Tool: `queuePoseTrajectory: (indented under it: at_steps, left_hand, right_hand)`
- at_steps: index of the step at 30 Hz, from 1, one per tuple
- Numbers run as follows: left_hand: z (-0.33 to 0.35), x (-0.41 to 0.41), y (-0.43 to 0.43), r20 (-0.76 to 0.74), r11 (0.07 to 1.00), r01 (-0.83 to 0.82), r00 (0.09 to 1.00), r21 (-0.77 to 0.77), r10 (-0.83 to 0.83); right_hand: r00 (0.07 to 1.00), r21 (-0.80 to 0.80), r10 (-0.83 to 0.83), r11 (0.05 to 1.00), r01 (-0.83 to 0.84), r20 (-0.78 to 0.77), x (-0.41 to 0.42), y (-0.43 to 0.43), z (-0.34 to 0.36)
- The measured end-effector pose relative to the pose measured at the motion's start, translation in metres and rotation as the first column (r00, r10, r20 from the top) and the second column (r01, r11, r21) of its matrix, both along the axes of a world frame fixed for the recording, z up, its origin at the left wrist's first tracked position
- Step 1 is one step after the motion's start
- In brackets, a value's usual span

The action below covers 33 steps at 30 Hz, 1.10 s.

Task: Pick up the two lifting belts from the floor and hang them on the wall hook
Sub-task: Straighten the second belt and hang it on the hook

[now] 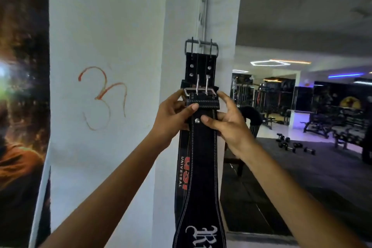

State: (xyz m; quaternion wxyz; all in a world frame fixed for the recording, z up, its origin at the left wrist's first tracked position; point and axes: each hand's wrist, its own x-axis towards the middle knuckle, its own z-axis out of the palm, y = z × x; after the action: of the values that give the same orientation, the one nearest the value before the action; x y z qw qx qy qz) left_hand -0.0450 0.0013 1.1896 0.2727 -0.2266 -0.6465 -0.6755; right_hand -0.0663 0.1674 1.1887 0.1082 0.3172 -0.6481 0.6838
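**Both hands on the front belt, below the hook**

The left hand (173, 115) and right hand (227, 121) pinch the front belt (203, 159) from either side, thumbs pressed across its face just under its buckle (200, 91). Behind it a second belt (201, 64) hangs flat against the pillar (120, 36), its own buckle caught on the wall hook (203, 26) directly above the grip. Below the hands the front belt drops straight down, widening. Right of the grip, well apart, dumbbells (291, 144) lie on the floor.

Matt black white-stitched leather lifting belt (203, 157) with a shiny steel buckle (200, 91) just above the grip; matt painted white wall (104, 26) behind.
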Motion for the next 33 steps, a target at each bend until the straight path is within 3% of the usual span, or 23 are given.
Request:
queuePoseTrajectory:
  at_steps: [9,15,23,33]
  left_hand:
    - [0.106,-0.035,-0.02,-0.134,0.979,-0.02,0.991,-0.201,-0.007]
    - [0.176,-0.063,-0.023,-0.189,0.975,-0.054,0.982,-0.214,0.013]
    - [0.234,-0.111,-0.023,-0.124,0.973,-0.171,0.98,-0.154,0.152]
    - [0.252,-0.156,-0.028,-0.096,0.946,-0.258,0.965,-0.194,0.244]
  right_hand:
    - [0.981,0.064,-0.067,0.995,0.08,-0.181,-0.041,-0.014,0.098]
    - [0.937,0.068,-0.146,0.982,0.176,-0.318,-0.07,-0.019,0.166]
    - [0.918,0.08,-0.257,0.953,0.293,-0.303,-0.121,-0.04,0.232]
    - [0.871,0.133,-0.403,0.882,0.451,-0.282,-0.158,-0.055,0.255]
